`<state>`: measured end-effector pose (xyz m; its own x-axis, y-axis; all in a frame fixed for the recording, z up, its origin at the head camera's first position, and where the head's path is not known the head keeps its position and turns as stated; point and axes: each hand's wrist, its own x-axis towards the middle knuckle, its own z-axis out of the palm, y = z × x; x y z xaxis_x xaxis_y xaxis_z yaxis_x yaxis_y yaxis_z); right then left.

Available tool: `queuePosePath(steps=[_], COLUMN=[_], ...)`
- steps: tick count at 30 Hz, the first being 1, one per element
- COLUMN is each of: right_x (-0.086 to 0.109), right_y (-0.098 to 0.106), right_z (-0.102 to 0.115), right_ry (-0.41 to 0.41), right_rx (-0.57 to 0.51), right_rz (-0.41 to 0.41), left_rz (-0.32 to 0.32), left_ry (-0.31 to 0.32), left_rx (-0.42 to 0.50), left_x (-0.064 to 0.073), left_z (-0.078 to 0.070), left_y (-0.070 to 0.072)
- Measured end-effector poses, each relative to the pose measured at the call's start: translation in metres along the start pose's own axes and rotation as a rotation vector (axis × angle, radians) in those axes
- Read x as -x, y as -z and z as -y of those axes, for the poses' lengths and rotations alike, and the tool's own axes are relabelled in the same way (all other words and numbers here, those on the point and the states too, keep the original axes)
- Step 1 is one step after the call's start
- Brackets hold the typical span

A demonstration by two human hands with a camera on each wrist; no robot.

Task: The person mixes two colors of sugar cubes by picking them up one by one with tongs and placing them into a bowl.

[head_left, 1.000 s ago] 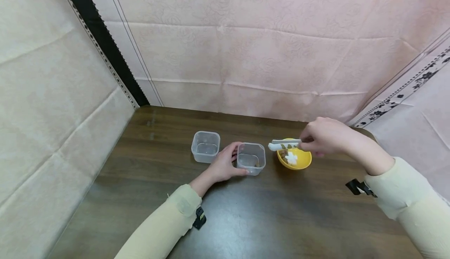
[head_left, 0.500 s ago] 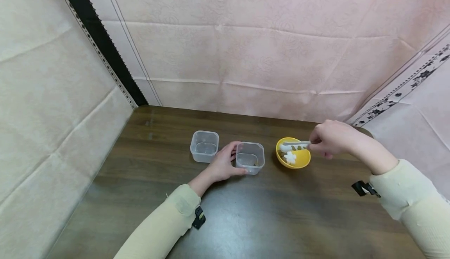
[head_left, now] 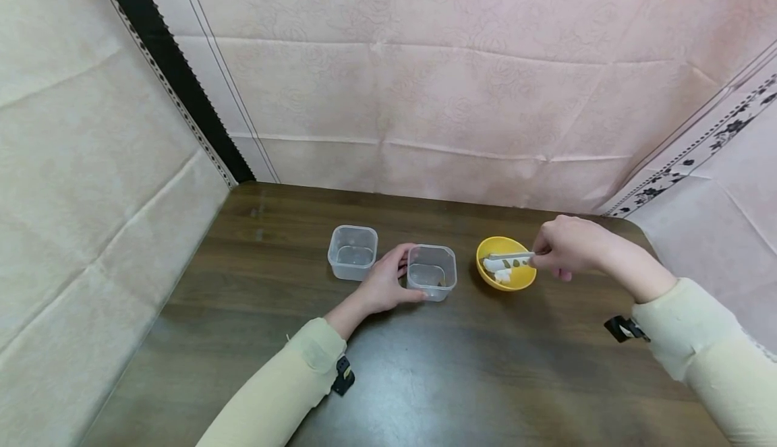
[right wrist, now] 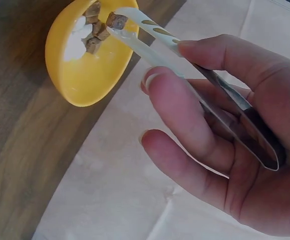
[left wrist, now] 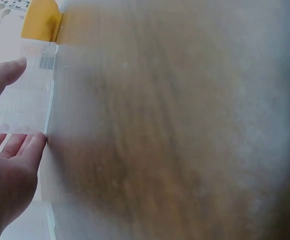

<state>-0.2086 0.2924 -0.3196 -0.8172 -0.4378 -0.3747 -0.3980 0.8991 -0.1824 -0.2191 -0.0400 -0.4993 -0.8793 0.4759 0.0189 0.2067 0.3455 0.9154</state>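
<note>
My right hand (head_left: 570, 248) pinches small tongs (right wrist: 157, 40) with pale, leaf-patterned tips and a metal bend that rests toward the palm. Those tips are over the yellow bowl (head_left: 519, 280), with a brown cube (right wrist: 117, 21) showing between them in the right wrist view. Inside the bowl lie several more brown cubes (right wrist: 92, 45) and a white flower-like piece (right wrist: 76, 45). To the left, my left hand (head_left: 385, 285) grips a clear square container (head_left: 432, 272), thumb on the near side and fingers round the left side. A small brownish bit is visible in the container.
A second clear container (head_left: 354, 251) stands just left of the held one, close to my left fingers. The dark wooden table (head_left: 273, 285) ends at a pale cloth (head_left: 388, 96) hanging behind it, with more cloth at both sides.
My right hand has moved the tongs to the right, then down toward the white piece in the bowl. My left hand stays on the container.
</note>
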Motion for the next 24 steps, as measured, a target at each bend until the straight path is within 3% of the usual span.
queuePosePath(steps=[13, 24], right_x=[-0.004, 0.005], right_y=[-0.001, 0.012], right_z=[-0.003, -0.003], right_ry=[-0.025, -0.040], right_rx=[-0.005, -0.005], right_rz=[0.045, -0.025], left_rz=[0.000, -0.002], left_ry=[0.002, 0.004], left_rx=[0.004, -0.004], left_x=[0.001, 0.001], left_z=[-0.001, -0.001], left_y=[0.000, 0.000])
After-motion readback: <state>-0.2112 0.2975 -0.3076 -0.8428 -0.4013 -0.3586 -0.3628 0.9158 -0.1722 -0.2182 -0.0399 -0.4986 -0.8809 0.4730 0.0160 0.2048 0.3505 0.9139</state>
